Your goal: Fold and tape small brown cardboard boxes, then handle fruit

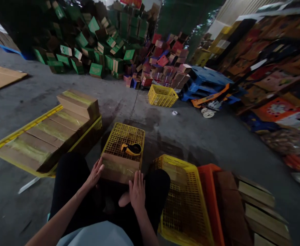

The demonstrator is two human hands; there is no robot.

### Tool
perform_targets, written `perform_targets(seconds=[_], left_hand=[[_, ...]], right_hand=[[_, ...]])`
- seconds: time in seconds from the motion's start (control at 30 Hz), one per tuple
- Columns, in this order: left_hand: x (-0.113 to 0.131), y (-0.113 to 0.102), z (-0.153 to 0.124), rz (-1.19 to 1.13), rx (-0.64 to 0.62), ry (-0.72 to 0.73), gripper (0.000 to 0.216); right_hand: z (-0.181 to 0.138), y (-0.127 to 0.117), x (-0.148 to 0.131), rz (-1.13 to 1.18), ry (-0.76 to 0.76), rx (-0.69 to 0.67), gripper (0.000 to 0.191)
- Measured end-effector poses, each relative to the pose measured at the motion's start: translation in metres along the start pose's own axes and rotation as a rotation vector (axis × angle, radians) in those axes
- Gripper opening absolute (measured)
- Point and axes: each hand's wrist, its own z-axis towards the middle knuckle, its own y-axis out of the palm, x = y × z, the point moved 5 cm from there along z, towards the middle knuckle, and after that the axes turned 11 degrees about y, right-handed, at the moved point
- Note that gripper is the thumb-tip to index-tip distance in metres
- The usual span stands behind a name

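Observation:
A small brown cardboard box [117, 169] with clear yellowish tape along its top lies across the near end of an upturned yellow plastic crate [121, 131] between my knees. My left hand [95, 173] grips the box's left end, thumb and fingers at its corner. Flat on the right end of the top rests my right hand [137, 191], fingers stretched out over the tape. Just beyond the box, a yellow and black tape dispenser [131, 149] sits on the crate's grid. The underside of the box is hidden.
At left, a yellow crate [34, 123] holds several taped boxes. To my right stand an open yellow crate [206, 218], an orange crate [211, 167] and taped boxes [266, 222]. Farther off are another yellow crate [162, 95], blue pallets [203, 77], a pallet jack [211, 102] and heaped cartons [96, 70].

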Motion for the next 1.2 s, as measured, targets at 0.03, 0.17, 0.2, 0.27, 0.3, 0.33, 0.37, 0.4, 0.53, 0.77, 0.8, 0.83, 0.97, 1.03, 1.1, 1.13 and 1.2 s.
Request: perform_targets(seconds=[0.03,0.17,0.2,0.27,0.3,0.33,0.37,0.4,0.53,0.77,0.8,0.83,0.97,1.03,1.1,1.13,1.2], left_hand=[[0.000,0.000,0.000,0.014,0.004,-0.002,0.069],[0.000,0.000,0.001,0.036,0.007,-0.015,0.071],[0.000,0.000,0.001,0.038,0.004,-0.016,0.071],[0.001,0.000,0.001,0.044,-0.001,-0.021,0.071],[0.002,0.000,0.001,0.048,-0.001,-0.026,0.071],[0.002,0.000,0.001,0.052,0.000,-0.031,0.071],[0.003,0.000,0.001,0.056,0.001,-0.035,0.071],[0.003,0.000,0.001,0.059,0.003,-0.039,0.071],[0.004,0.000,0.003,0.064,0.003,-0.042,0.073],[0.002,0.000,0.003,0.056,-0.017,-0.034,0.076],[0.001,0.000,0.002,0.056,-0.016,-0.035,0.076],[0.001,0.000,0.002,0.056,-0.014,-0.037,0.075],[-0.001,0.001,0.003,0.063,-0.001,-0.033,0.071],[0.000,0.001,0.003,0.069,0.001,-0.027,0.070],[0.000,0.000,0.003,0.079,0.002,-0.021,0.070],[0.001,0.000,0.003,0.085,0.002,-0.017,0.070],[0.001,0.000,0.003,0.096,0.002,-0.009,0.068]], right_hand=[[-0.002,0.000,0.001,0.006,0.004,-0.004,0.065],[-0.008,0.002,-0.007,0.015,0.027,-0.017,0.068],[-0.009,0.004,-0.011,0.013,0.033,-0.019,0.068],[-0.013,0.007,-0.019,0.014,0.033,-0.021,0.068],[-0.015,0.009,-0.024,0.020,0.025,-0.021,0.068],[-0.016,0.011,-0.028,0.029,0.010,-0.022,0.067],[-0.018,0.013,-0.033,0.039,-0.012,-0.026,0.066],[-0.019,0.014,-0.038,0.047,-0.035,-0.030,0.065],[-0.021,0.015,-0.049,0.061,-0.078,-0.031,0.062],[-0.021,0.008,-0.053,0.045,-0.125,-0.025,0.055],[-0.021,0.007,-0.054,0.039,-0.125,-0.013,0.055],[-0.021,0.006,-0.054,0.034,-0.123,0.002,0.055],[-0.018,0.003,-0.053,0.015,-0.138,0.047,0.052],[-0.016,0.002,-0.050,0.006,-0.169,0.052,0.051],[-0.015,0.000,-0.046,0.001,-0.196,0.048,0.050],[-0.014,0.000,-0.045,0.000,-0.203,0.045,0.049],[-0.014,-0.001,-0.043,-0.006,-0.210,0.038,0.049]])
